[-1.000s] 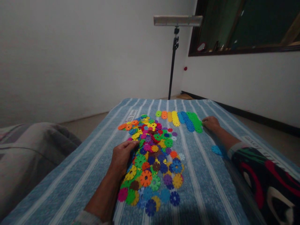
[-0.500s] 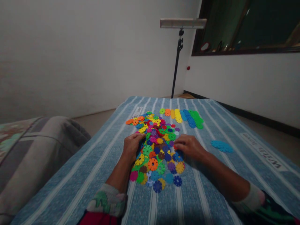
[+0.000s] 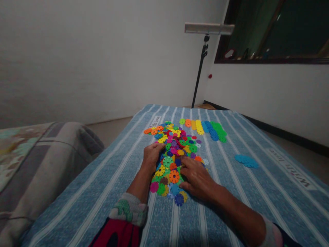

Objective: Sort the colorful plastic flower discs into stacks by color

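Observation:
A heap of colourful notched plastic discs (image 3: 174,176), shaped like flowers or snowflakes, spreads over the striped blue cloth (image 3: 108,192). My left hand (image 3: 151,156) rests against the left edge of the heap, its fingers bent together; whatever they hold, if anything, is hidden. Over the right side of the heap lies my right hand (image 3: 196,176), its forefinger stretched onto the discs near a brown one and its thumb apart, lower down. Some discs are covered by this hand.
Discs sorted by colour lie in overlapping rows at the back right, among them a yellow row (image 3: 199,127) and a green row (image 3: 219,131). Light-blue discs (image 3: 246,161) lie apart at right. A lamp stand (image 3: 200,72) rises behind; a blanket-covered seat (image 3: 59,161) is at left.
My right hand has moved left from the heap's right edge onto its discs, with the fingers spreading. My left hand stays at the left edge. The whole view has shifted slightly.

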A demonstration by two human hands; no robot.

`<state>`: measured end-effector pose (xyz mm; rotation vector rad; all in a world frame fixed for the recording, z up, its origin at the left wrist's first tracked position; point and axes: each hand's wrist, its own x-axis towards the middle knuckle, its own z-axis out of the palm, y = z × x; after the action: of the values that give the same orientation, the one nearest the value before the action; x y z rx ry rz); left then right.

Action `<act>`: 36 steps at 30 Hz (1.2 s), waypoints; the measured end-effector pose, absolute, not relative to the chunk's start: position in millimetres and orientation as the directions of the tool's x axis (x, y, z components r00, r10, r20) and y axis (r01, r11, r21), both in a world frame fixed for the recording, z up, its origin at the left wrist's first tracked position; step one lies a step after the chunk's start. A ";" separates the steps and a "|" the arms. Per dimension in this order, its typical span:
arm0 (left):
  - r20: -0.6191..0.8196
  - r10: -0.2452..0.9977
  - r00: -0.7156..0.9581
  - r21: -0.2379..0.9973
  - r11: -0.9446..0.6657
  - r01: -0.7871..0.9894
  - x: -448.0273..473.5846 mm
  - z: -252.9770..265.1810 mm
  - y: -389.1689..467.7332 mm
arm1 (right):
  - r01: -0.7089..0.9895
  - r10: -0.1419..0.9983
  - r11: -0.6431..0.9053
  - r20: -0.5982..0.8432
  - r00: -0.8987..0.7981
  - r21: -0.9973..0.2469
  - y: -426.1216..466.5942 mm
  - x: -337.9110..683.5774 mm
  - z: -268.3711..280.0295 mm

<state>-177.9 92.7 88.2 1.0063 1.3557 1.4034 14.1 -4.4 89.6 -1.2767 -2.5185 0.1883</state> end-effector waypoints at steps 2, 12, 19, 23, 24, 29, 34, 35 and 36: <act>-0.044 0.966 -0.256 0.997 0.026 -0.072 -177.4 89.8 92.3 | 0.761 0.800 0.599 0.221 -0.558 -0.249 -5.7 13.9 85.7; -0.029 0.966 -0.258 0.999 0.020 -0.037 -177.5 95.9 91.0 | 0.796 0.852 0.524 0.194 -0.487 -0.303 -7.8 9.7 88.0; -0.009 0.968 -0.252 1.000 0.006 -0.015 -180.3 93.1 93.0 | 0.682 0.883 0.468 0.271 -0.383 -0.562 0.0 9.7 81.5; -0.033 0.966 -0.258 0.999 0.024 -0.035 -180.5 93.4 93.6 | 0.504 0.908 0.403 0.268 -0.320 -0.764 8.6 19.5 83.3; -0.038 0.965 -0.260 0.999 0.029 -0.038 -180.4 93.6 93.7 | 0.460 0.911 0.396 0.278 -0.305 -0.795 12.2 25.6 84.8; -0.040 0.963 -0.268 0.999 0.029 -0.045 -180.8 93.0 95.4 | 0.446 0.931 0.343 0.361 -0.046 -0.827 45.8 90.0 94.7; -0.028 0.964 -0.265 1.000 0.023 -0.021 -182.4 91.1 97.0 | 0.650 0.861 0.050 0.363 0.357 -0.758 90.2 181.6 98.0; -0.028 0.964 -0.266 1.000 0.025 -0.014 -182.4 91.2 97.0 | 0.658 0.846 0.015 0.360 0.392 -0.753 97.5 196.5 97.4; -0.031 0.963 -0.268 1.000 0.031 -0.007 -182.4 91.5 97.0 | 0.666 0.834 -0.027 0.350 0.426 -0.745 104.0 209.2 96.3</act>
<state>-182.4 97.0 91.5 1.0427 1.4180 1.3830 209.2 104.0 96.3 -1.7522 -1.3019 0.2276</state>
